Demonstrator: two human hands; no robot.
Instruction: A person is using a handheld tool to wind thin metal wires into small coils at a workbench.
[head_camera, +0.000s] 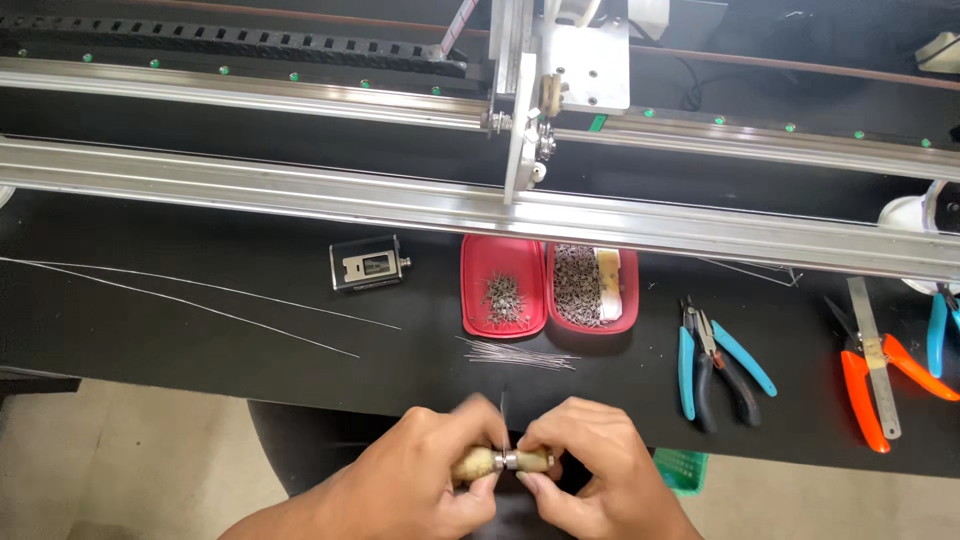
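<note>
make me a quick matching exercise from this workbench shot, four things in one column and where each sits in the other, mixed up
Things:
1. small wooden-handled tool with metal collar
2. blue-handled pliers
3. loose bundle of thin metal pins
4. small black and silver rectangular device

Places:
A. left of the red trays
B. held between both hands
C. right of the red trays
D. on the black table just in front of the red trays

Pairs: 1-B, 2-C, 3-D, 4-A

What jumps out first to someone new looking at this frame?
Both hands meet at the bottom centre, the left hand and right hand pinching a small tan tool with a metal collar. Behind them on the black table sit two red trays of tiny metal pins, blue-handled pliers at right. A long aluminium rail spans the top.
</note>
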